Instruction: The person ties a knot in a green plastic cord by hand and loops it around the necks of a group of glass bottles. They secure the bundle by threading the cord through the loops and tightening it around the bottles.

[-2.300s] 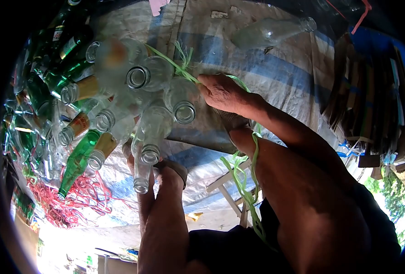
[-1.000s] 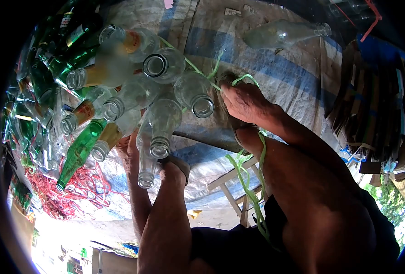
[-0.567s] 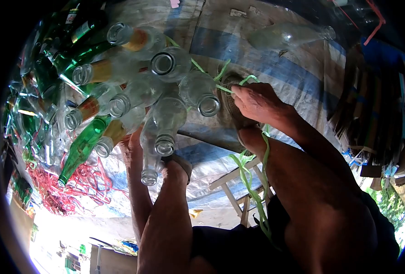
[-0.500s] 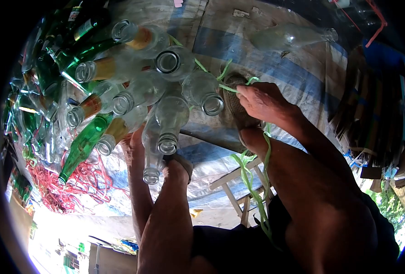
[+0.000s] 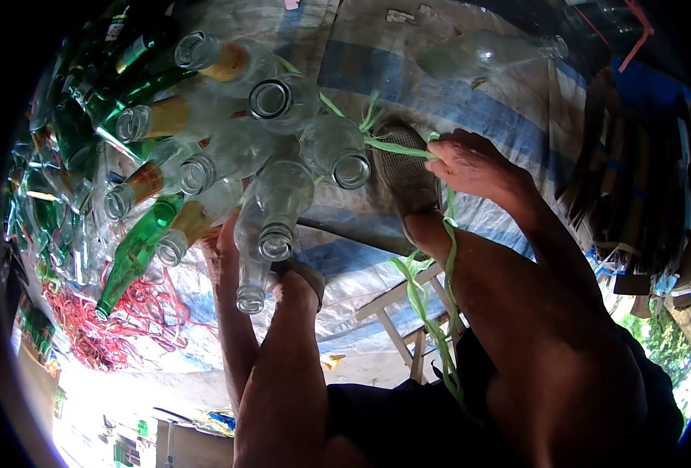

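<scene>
My right hand [image 5: 470,164] is closed, pinching a light green plastic string [image 5: 400,148] that stretches taut to the left, toward the bottles. The string's loose tail [image 5: 419,300] hangs over my right leg. A bunch of several clear glass bottles [image 5: 283,195] stands out from the ground, necks pointing toward me and to the left; a green bottle [image 5: 139,257] is at its lower left edge. My left hand [image 5: 221,234] reaches behind the bunch from below, and its fingers are hidden by the bottles. Beside the string is my right shoe [image 5: 404,168].
Many green bottles [image 5: 72,140] lie piled at the left, above a tangle of red string [image 5: 119,320]. One clear bottle [image 5: 490,54] lies on the tarp [image 5: 470,101] at the back. Stacked flat cardboard [image 5: 634,187] is at the right. A wooden stool [image 5: 396,320] stands near my legs.
My right hand has moved slightly right, pulling the green string longer and straighter. The bunch of bottles appears shifted a little left in view.
</scene>
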The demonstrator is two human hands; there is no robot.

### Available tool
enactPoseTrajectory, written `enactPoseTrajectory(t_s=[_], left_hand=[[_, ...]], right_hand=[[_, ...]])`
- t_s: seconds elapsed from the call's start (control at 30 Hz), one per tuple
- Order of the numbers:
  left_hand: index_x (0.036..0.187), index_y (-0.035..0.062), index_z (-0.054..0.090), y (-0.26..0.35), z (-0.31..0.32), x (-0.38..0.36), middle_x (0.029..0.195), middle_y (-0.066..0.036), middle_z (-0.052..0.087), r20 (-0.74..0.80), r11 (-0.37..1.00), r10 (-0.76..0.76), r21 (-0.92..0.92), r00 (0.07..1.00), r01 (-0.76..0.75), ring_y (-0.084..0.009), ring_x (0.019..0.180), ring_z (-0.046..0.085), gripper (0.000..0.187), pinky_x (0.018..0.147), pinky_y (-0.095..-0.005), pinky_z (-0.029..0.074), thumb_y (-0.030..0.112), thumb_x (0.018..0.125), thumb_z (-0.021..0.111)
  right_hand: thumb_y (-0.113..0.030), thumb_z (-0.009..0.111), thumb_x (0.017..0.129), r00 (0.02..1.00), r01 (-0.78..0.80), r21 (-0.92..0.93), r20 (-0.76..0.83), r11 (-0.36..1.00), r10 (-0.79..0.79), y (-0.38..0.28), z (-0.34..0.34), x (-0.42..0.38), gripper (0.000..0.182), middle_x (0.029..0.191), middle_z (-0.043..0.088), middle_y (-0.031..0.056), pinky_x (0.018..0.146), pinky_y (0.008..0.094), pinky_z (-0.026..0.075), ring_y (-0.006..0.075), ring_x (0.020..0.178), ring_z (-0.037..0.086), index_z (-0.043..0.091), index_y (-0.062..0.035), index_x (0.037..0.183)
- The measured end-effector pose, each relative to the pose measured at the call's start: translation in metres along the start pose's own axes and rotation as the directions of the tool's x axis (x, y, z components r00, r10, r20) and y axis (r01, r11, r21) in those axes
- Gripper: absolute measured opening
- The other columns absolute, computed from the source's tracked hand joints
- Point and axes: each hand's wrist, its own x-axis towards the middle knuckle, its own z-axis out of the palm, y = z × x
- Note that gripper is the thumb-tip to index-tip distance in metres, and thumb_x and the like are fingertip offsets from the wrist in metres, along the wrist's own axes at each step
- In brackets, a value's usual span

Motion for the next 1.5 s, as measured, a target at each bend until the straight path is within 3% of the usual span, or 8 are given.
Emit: enactPoseTrajectory(t_s=[0.33,0.6,0.9,1.0,1.1,1.13,1.37,1.5], left_hand=[[0.136,-0.0031,0.060,-0.045,-0.024,0.005,0.118,-0.011,0.071,0.148,0.973,-0.060,-0.212,0.987,0.090,-0.0212,0.099,0.071,0.054,0.088,-0.0368,0.060,0.019,0.090,0.077],[0.145,0.0022,0.053,-0.044,-0.026,-0.009,0.135,-0.014,0.061,0.131,0.975,-0.011,-0.218,0.991,0.040,-0.0262,0.121,0.061,0.077,0.106,-0.0421,0.052,0.002,0.076,0.088],[0.140,-0.0020,0.057,-0.040,-0.025,-0.006,0.130,-0.017,0.064,0.185,0.917,0.004,-0.392,0.983,0.070,-0.0274,0.116,0.064,0.069,0.099,-0.0427,0.057,0.005,0.078,0.085],[0.137,-0.0046,0.060,-0.017,-0.011,-0.007,0.117,-0.013,0.071,0.160,0.999,0.025,0.036,0.987,-0.031,-0.0214,0.102,0.071,0.063,0.090,-0.0353,0.060,0.026,0.086,0.082],[0.135,-0.0096,0.059,-0.034,-0.017,-0.004,0.119,-0.014,0.072,0.132,0.993,-0.047,-0.101,0.990,0.060,-0.0202,0.103,0.071,0.074,0.091,-0.0343,0.058,0.046,0.090,0.078],[0.114,-0.0048,0.073,0.003,0.009,-0.018,0.098,-0.007,0.075,0.010,0.979,-0.018,-0.204,1.000,0.019,-0.0087,0.087,0.067,0.021,0.079,-0.0219,0.052,0.010,0.100,0.067],[0.112,-0.0003,0.066,0.026,0.010,-0.057,0.088,-0.001,0.069,0.021,0.986,0.000,-0.169,1.000,0.004,-0.0050,0.073,0.063,0.013,0.065,-0.0228,0.052,0.002,0.099,0.065],[0.111,0.0009,0.065,0.035,0.006,-0.072,0.088,-0.001,0.068,0.063,0.986,0.001,-0.164,0.998,0.009,-0.0055,0.074,0.063,0.015,0.067,-0.0241,0.054,0.000,0.096,0.066]], right_hand=[[-0.036,0.082,0.084,0.912,0.272,0.254,-0.377,0.928,-0.164,-0.033,0.009,0.057,0.050,0.092,0.065,0.0178,0.072,0.0460,0.054,0.0332,0.082,0.068,0.061,-0.0049,0.118],[-0.011,0.060,0.083,0.946,0.190,0.289,-0.309,0.938,-0.096,-0.048,0.030,0.083,0.009,0.066,0.058,0.0181,0.058,0.0471,0.051,0.0374,0.064,0.064,0.057,-0.0024,0.084],[-0.012,0.060,0.085,0.964,0.131,0.283,-0.261,0.950,-0.055,-0.049,0.026,0.080,0.013,0.078,0.064,0.0175,0.066,0.0467,0.056,0.0383,0.072,0.067,0.070,-0.0095,0.093],[-0.015,0.066,0.087,0.829,0.371,0.103,-0.485,0.923,-0.279,-0.044,0.032,0.071,0.014,0.092,0.065,0.0136,0.072,0.0435,0.056,0.0354,0.081,0.067,0.072,-0.0100,0.098],[-0.008,0.078,0.082,0.805,0.375,0.217,-0.558,0.901,-0.201,-0.065,-0.006,0.041,0.025,0.095,0.064,0.0114,0.069,0.0374,0.054,0.0285,0.080,0.066,0.069,-0.0030,0.105],[-0.006,0.080,0.081,0.758,0.459,0.264,-0.614,0.848,-0.219,-0.073,-0.021,0.031,0.025,0.091,0.064,0.0114,0.066,0.0359,0.053,0.0271,0.076,0.065,0.070,-0.0023,0.104],[-0.015,0.091,0.072,0.340,0.856,-0.101,-0.629,0.507,-0.699,-0.138,-0.084,0.018,0.046,0.085,0.064,0.0071,0.059,0.0319,0.046,0.0180,0.070,0.058,0.070,0.0011,0.109],[-0.020,0.093,0.059,0.491,0.787,-0.194,-0.378,0.585,-0.785,-0.182,-0.105,0.014,0.061,0.091,0.060,0.0050,0.069,0.0375,0.045,0.0229,0.079,0.057,0.071,-0.0031,0.113]])
